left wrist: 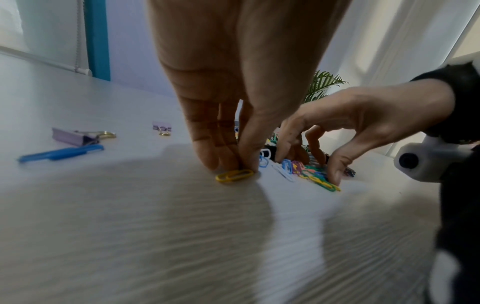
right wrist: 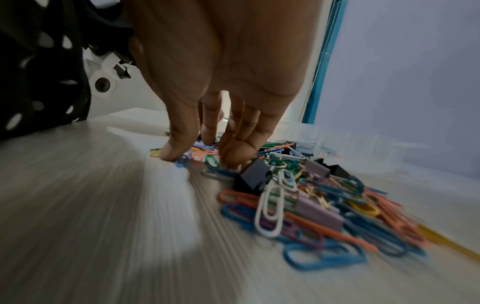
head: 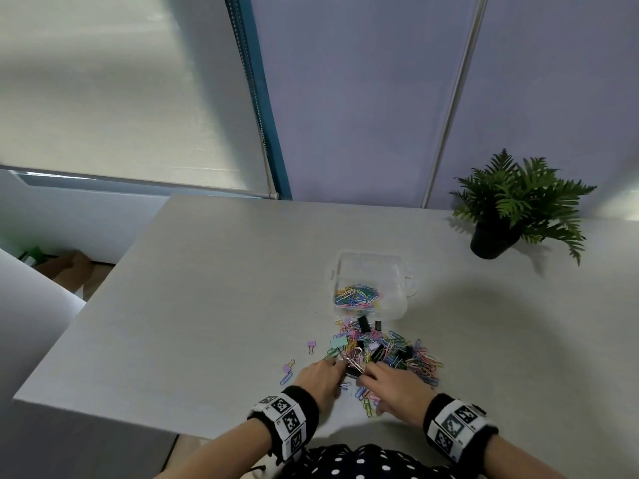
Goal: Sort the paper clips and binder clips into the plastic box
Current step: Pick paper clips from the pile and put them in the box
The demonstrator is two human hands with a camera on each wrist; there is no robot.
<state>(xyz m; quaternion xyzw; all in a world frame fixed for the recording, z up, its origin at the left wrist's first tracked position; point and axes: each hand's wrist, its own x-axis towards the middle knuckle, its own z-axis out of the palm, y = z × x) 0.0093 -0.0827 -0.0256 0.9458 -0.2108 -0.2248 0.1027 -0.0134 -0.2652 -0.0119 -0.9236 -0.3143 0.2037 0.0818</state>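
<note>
A clear plastic box (head: 397, 305) stands open on the table, with coloured paper clips (head: 356, 293) in its left compartment. In front of it lies a mixed pile of paper clips and binder clips (head: 387, 350). My left hand (head: 321, 378) is at the pile's near left edge. Its thumb and fingertips meet on a yellow paper clip (left wrist: 235, 175) that lies flat on the table. My right hand (head: 390, 385) is spread over the pile's near side, with its thumb (right wrist: 171, 152) and curved fingers (right wrist: 233, 156) resting tip-down among the clips beside a black binder clip (right wrist: 255, 176).
Left of the pile lie two stray purple binder clips (left wrist: 75, 136) (left wrist: 162, 126) and a blue paper clip (left wrist: 62, 153). A potted fern (head: 511, 209) stands at the table's far right. The table's left edge (head: 103, 288) drops off to the floor.
</note>
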